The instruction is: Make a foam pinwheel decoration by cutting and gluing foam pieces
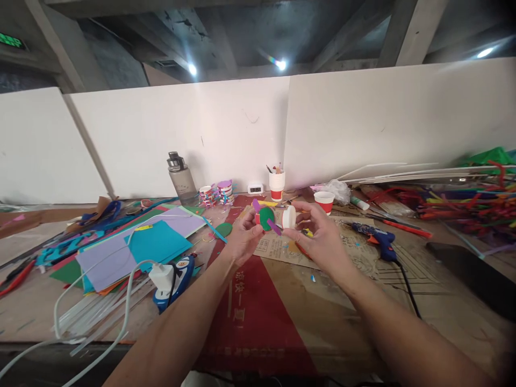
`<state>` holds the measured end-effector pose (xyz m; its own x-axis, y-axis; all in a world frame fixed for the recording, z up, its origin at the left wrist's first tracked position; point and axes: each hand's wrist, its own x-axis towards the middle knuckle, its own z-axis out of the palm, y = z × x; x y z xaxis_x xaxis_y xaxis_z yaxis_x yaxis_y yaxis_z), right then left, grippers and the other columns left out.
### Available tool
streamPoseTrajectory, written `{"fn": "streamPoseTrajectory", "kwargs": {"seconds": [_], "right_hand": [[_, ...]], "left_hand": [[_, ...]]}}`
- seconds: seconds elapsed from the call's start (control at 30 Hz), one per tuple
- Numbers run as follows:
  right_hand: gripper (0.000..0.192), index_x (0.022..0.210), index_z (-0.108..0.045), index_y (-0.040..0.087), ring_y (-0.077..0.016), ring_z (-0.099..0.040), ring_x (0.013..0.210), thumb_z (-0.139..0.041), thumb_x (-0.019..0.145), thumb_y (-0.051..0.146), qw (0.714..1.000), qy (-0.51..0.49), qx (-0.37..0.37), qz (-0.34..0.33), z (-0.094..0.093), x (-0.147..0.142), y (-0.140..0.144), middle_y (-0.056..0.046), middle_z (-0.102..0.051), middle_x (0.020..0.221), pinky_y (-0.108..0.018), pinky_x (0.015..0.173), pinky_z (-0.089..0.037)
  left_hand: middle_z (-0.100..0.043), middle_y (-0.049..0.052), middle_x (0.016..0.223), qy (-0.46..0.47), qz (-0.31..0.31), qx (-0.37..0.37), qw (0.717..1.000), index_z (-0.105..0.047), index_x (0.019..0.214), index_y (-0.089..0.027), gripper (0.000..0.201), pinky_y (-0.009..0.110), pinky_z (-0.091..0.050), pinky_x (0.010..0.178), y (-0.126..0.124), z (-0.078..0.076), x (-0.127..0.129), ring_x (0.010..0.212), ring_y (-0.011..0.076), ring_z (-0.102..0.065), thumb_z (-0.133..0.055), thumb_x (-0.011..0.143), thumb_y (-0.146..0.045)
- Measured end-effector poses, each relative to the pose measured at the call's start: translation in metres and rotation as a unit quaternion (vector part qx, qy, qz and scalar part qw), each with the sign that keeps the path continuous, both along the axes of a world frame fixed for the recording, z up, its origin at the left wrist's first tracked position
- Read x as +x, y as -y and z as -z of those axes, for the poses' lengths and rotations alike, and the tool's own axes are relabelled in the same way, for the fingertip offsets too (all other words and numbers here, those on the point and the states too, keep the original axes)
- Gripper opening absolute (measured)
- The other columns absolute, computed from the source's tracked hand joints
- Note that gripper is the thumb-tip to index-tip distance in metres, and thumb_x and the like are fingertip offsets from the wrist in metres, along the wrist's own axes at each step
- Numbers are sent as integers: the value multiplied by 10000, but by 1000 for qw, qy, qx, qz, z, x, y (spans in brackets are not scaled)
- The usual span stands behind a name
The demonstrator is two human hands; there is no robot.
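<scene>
Both of my hands hold a small red-and-white paper cup on its side above the cardboard. A green disc covers its left end, and a purple strip sticks out across it. My left hand grips the end with the disc, its thumb at the lower edge. With thumb and fingers, my right hand is closed around the white end. Another green disc lies on the table left of my left hand.
Colored sheets, a plugged-in power strip and a water bottle stand or lie to the left. Decorated cups, a small clock and a red-and-white cup are behind. A blue glue gun and pipe cleaners lie right.
</scene>
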<state>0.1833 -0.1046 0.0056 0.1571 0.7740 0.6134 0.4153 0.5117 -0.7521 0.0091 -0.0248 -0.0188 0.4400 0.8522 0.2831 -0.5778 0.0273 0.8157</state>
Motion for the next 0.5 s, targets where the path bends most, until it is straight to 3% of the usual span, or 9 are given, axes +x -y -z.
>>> {"fn": "streamPoseTrajectory", "kwargs": {"seconds": [0.07,0.23,0.37,0.5], "right_hand": [[417,1188,-608,274,-173,-609,842,-765,810,358,999,29,27,-11,-2,-2,3,-53,-638,1143,-349,751,-554],[423,1231,-593,286,-236,-601,1067,-750,844,348,987,124,101,-17,-4,-7,8,-80,-635,1257,-381,818,-552],[417,1193,-601,251,-200,-606,856,-763,828,371,984,139,109,20,0,-7,6,-97,-626,1167,-395,772,-561],[403,1189,-610,249,-188,-594,798,-755,835,373,983,148,104,26,2,-6,5,-89,-616,1111,-393,752,-563]], "left_hand": [[-701,30,1077,-23,14,20,999,-733,1104,-253,612,260,-471,849,3,1,3,950,154,-627,-938,546,-397],[-669,44,1224,-46,32,36,998,-712,1180,-298,691,309,-433,973,9,3,7,1142,223,-598,-934,539,-426],[-670,63,1231,-51,47,37,997,-708,1180,-273,703,345,-425,995,12,2,6,1166,255,-590,-939,532,-420],[-675,79,1229,-47,51,32,997,-701,1188,-247,710,363,-423,1001,15,0,6,1158,264,-592,-940,537,-402]]}}
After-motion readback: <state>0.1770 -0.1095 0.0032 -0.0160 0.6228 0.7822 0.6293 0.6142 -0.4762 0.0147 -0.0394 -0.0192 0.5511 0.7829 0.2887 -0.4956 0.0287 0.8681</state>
